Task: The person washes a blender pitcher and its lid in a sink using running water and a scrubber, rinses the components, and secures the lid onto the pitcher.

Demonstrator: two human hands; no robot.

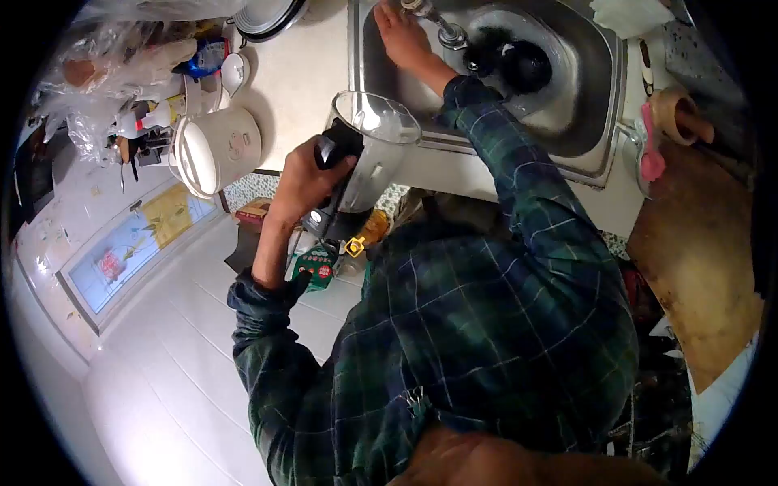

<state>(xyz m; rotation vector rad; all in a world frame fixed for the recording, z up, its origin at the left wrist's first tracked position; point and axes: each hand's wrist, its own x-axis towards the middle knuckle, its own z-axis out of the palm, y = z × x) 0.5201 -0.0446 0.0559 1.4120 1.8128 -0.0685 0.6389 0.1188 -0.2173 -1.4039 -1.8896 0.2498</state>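
Note:
My left hand [308, 182] is wrapped round the black handle of a clear blender jug [377, 158]. The jug is tilted, its open rim beside the sink's near left edge and its dark base toward my body. My right hand [403, 39] reaches over the sink [381, 81], close beside the metal tap [450, 34]. Its fingertips run to the top edge of the view, so their grip is hidden. Under the tap, black round parts [527, 68] lie in a shiny basin [559, 53] inside the sink.
A white rice cooker [219, 150] stands on the left counter, with a small white ladle [235, 73] and plastic bags [97, 73] behind. A pink item [651, 158] and a brown board [697, 251] are on the right. A green packet [314, 269] and an oil bottle [374, 227] sit below the counter.

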